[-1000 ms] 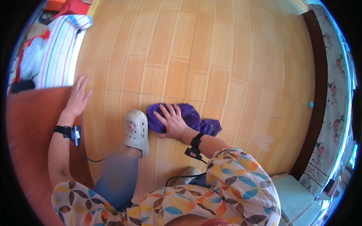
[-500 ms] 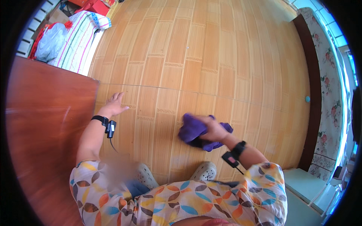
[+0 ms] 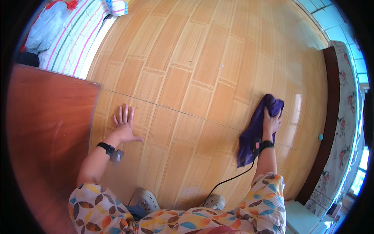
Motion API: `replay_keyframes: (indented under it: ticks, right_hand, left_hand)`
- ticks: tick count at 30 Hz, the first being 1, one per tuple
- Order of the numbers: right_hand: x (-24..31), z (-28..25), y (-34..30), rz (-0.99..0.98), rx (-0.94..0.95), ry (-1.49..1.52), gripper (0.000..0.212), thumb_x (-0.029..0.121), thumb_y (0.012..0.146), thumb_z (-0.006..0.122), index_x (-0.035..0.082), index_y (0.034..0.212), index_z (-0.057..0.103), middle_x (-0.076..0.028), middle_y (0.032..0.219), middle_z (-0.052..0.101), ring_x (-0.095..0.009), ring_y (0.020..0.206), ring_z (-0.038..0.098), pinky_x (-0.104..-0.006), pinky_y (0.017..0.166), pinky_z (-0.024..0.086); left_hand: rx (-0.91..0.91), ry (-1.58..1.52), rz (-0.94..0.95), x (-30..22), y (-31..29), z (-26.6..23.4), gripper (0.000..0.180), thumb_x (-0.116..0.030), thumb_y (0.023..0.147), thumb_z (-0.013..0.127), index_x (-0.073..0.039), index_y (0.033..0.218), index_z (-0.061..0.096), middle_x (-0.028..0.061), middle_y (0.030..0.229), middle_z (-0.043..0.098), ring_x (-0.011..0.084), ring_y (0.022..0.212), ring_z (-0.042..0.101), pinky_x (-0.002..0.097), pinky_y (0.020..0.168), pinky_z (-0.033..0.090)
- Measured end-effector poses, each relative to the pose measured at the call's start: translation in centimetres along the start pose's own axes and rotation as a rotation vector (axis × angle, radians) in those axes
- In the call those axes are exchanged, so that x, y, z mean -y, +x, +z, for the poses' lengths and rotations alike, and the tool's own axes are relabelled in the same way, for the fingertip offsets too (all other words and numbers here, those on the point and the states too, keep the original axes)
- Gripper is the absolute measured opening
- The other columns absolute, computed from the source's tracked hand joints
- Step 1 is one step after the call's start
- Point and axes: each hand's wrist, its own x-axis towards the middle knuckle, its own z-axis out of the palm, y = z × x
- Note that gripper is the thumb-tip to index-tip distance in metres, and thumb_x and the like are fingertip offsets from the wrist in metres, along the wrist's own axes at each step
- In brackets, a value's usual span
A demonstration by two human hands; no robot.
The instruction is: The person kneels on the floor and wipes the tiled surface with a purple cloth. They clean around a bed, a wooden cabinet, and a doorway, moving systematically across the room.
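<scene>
head view (left fisheye) | from above, near | faces down at floor (image 3: 187,93) | rim detail uncertain

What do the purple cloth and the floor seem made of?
Purple cloth: soft, matte fabric, fibre unclear; gathered in folds at the right hand. Floor: glossy, possibly wood-look tile or laminate; plank grain shows, light glares off it.

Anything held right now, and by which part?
Right hand has the purple cloth by its bunched far end; the left hand holds nothing.
</scene>
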Motion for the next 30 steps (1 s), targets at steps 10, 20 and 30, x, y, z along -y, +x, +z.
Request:
replay_keyframes:
  ticks: [10, 20, 30]
  right_hand:
    - [28.4, 4.1, 4.4, -0.559, 0.015, 0.066, 0.094, 0.073, 0.075, 0.069, 0.021, 0.151, 0.049, -0.007, 0.156, 0.047, -0.036, 0.138, 0.047, -0.0537, 0.113, 0.035]
    - [31.0, -0.2, -19.2, -1.226, 0.267, 0.440, 0.089, 0.044, 0.060, 0.088, 0.022, 0.140, 0.057, -0.009, 0.145, 0.055, -0.035, 0.135, 0.047, -0.0591, 0.109, 0.036]
    - [0.9, -8.4, -46.0, -1.823, 0.847, 0.356, 0.089, 0.035, 0.063, 0.082, 0.027, 0.146, 0.049, -0.010, 0.153, 0.043, -0.037, 0.133, 0.043, -0.0629, 0.102, 0.037]
  left_hand:
    - [-0.048, -0.120, 0.058, 0.5, -0.2, 0.8, 0.160, -0.064, 0.052, 0.091, -0.012, 0.162, -0.013, 0.0238, 0.166, -0.022, 0.0498, 0.150, -0.025, 0.0760, 0.111, -0.009]
    - [0.019, -0.016, 0.002, -0.4, -0.6, -0.9, 0.169, -0.055, 0.045, 0.098, -0.008, 0.160, -0.017, 0.0247, 0.166, -0.020, 0.0499, 0.151, -0.020, 0.0739, 0.114, -0.005]
    - [-0.025, 0.021, -0.008, 0.3, -0.9, -0.9, 0.170, -0.053, 0.044, 0.099, -0.019, 0.160, -0.021, 0.0168, 0.168, -0.022, 0.0448, 0.154, -0.019, 0.0736, 0.116, -0.001]
